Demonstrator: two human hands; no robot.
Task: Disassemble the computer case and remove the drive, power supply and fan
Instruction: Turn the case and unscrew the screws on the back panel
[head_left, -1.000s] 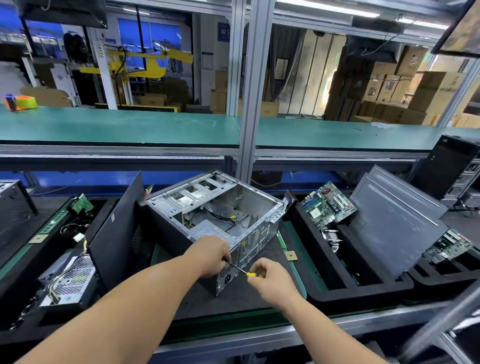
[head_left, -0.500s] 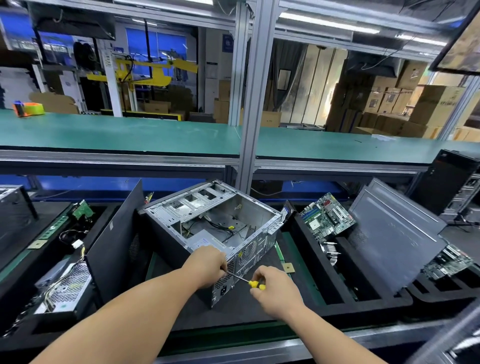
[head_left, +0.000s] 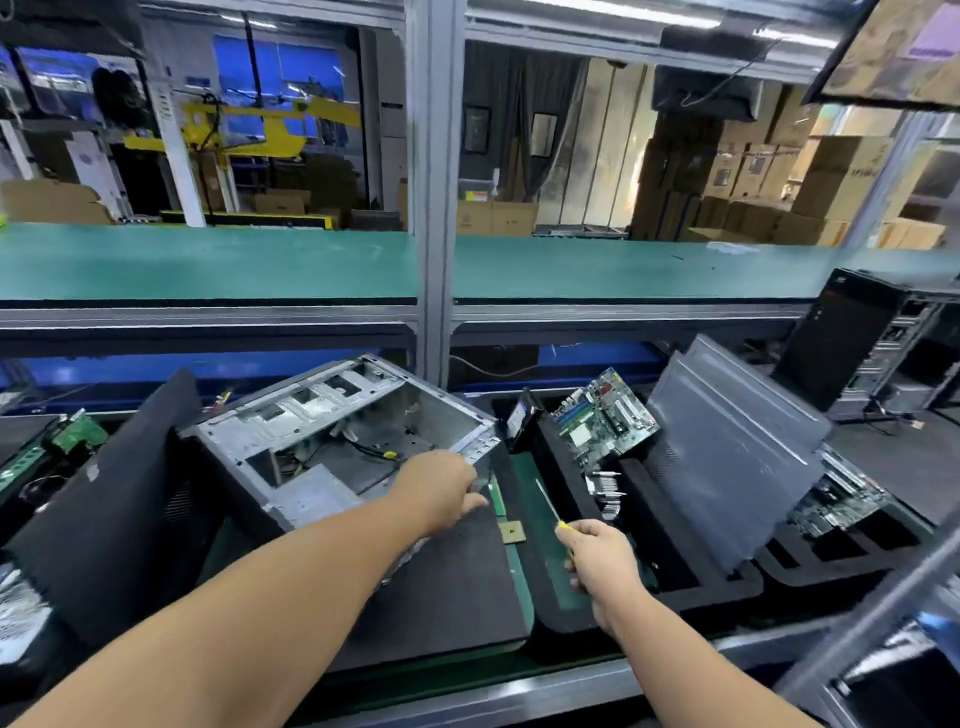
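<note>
The left hand (head_left: 441, 486) held the near edge of the open computer case (head_left: 332, 441), hiding that corner. Just right of it, the right hand (head_left: 597, 558) gripped a screwdriver (head_left: 549, 501); its blurry tip probably touched nothing.

A green circuit board (head_left: 602, 418) leaned in a black foam tray (head_left: 649, 582) right of centre, with a grey metal panel (head_left: 727, 457) propped just beside it. A green-topped bench (head_left: 208, 262) ran behind, and stacked cardboard boxes (head_left: 779, 182) stood beyond it at right.
</note>
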